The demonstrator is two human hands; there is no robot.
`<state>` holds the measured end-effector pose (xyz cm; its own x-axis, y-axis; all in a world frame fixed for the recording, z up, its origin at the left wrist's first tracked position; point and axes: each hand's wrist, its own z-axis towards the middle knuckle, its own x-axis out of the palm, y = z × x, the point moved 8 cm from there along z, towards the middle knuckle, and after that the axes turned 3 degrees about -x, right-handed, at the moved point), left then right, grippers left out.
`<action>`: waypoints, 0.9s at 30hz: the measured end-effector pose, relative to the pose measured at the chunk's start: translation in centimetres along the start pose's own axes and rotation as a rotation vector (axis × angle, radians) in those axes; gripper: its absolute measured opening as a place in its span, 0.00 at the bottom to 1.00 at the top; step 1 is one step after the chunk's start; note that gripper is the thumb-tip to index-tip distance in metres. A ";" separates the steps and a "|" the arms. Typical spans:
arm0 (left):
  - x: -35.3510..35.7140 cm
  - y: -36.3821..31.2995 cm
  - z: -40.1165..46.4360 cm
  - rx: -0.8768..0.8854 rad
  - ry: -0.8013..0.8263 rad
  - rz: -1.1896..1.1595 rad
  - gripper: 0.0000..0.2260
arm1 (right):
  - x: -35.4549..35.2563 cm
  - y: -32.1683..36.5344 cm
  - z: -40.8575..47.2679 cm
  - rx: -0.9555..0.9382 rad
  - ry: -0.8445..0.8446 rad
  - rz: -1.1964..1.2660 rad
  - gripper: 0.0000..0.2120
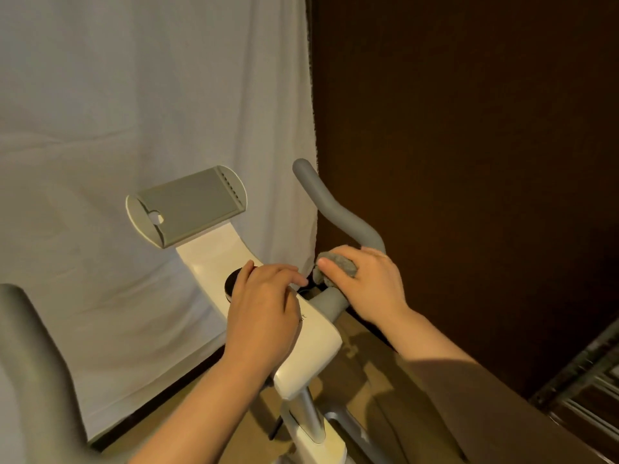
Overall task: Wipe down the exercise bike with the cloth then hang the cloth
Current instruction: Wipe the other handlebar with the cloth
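A white exercise bike with grey handlebars fills the middle of the head view. My right hand grips a bunched grey cloth wrapped around the base of the right handlebar. My left hand rests on the white console housing, its fingers loosely bent over a black round knob. A grey tablet holder stands at the front of the console. The left handlebar curves up at the near left.
A white sheet hangs behind the bike on the left. A dark brown wall or door stands on the right. The bike's post drops to a tan floor, with dark slatted furniture at the lower right.
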<state>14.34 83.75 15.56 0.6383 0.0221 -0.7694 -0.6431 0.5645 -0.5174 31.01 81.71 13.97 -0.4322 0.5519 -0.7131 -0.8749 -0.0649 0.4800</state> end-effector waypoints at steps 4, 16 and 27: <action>0.4 -0.5 0.6 0.061 0.109 0.096 0.13 | 0.9 1.3 -0.3 -0.087 0.127 0.032 0.24; 1.7 -0.9 3.5 0.044 0.233 0.281 0.12 | -1.0 -0.6 -0.8 -0.013 -0.128 0.148 0.15; 2.3 -0.7 3.6 0.089 0.208 0.228 0.11 | -1.9 -4.2 -1.6 0.391 -0.522 0.492 0.12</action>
<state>17.77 86.39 15.51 0.3758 -0.0073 -0.9267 -0.7144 0.6346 -0.2947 35.18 79.59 12.47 -0.5047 0.8585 -0.0911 -0.4304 -0.1587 0.8886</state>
